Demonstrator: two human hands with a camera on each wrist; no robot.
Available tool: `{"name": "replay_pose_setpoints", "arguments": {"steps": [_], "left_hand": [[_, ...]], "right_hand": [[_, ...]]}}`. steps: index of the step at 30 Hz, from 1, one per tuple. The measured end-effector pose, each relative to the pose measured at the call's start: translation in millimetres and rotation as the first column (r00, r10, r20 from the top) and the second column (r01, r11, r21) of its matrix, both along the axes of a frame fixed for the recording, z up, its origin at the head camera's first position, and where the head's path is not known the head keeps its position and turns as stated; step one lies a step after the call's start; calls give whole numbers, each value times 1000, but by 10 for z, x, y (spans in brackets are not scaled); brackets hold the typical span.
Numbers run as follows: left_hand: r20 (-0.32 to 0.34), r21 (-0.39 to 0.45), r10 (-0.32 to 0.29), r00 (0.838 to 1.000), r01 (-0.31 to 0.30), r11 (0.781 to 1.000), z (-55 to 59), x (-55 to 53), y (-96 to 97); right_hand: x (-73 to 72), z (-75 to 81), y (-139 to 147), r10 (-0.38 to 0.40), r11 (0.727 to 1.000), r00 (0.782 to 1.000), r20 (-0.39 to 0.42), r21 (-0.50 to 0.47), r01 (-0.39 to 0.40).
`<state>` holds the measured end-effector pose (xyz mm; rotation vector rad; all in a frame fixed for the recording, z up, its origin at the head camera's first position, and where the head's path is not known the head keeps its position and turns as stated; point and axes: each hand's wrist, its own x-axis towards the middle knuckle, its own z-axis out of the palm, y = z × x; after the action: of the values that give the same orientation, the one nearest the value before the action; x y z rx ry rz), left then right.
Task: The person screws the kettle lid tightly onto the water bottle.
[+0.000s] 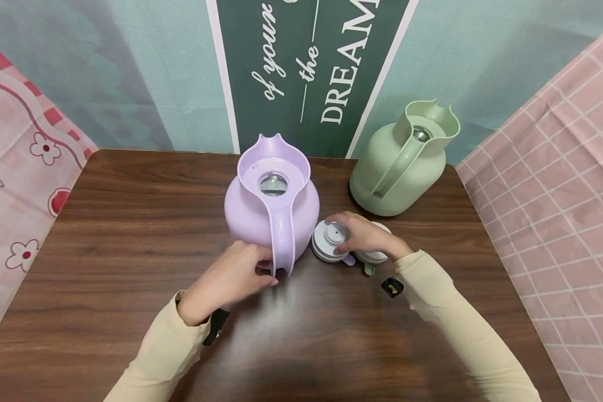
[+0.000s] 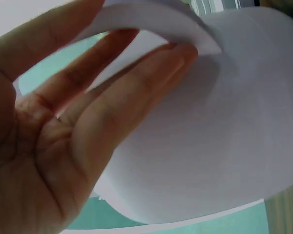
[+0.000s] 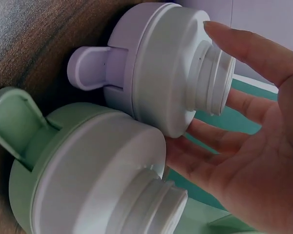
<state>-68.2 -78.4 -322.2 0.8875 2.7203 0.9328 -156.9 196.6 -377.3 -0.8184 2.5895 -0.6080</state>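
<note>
A lilac thermos jug (image 1: 238, 215) stands lidless on the table, its round mouth uncovered and its handle toward me. My left hand (image 1: 231, 276) holds the lower part of that handle; in the left wrist view its fingers (image 2: 63, 87) reach around behind it. To the right, a white stopper lid with a lilac rim (image 3: 161, 68) lies upside down, its neck upward. My right hand (image 1: 362, 233) spans this lid, thumb at one edge and fingertips at the opposite side. A similar lid with a green rim (image 3: 88, 161) lies against it, partly under the hand in the head view.
A green thermos jug (image 1: 382, 167), also lidless, stands at the back right with its handle toward me. The brown wooden table (image 1: 130, 223) ends at a hanging cloth with lettering (image 1: 311, 72). Patterned cloths (image 1: 548, 167) border both sides.
</note>
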Motion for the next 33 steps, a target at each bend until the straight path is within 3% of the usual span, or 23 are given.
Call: {"name": "replay_pose_setpoints", "arguments": {"steps": [7,13,33], "left_hand": [[38,32,88,995,-89,996,-5,50,20],[38,43,119,992,-121,992,-32,78,38],[22,62,36,999,-38,997,-60,35,-23]], "right_hand": [[2,-28,-27,-16,1000,1000,18,27,15],[5,-37,-33,-24,999,1000,19,37,24],[34,-30,-69,-40,997,999,26,65,38]]}}
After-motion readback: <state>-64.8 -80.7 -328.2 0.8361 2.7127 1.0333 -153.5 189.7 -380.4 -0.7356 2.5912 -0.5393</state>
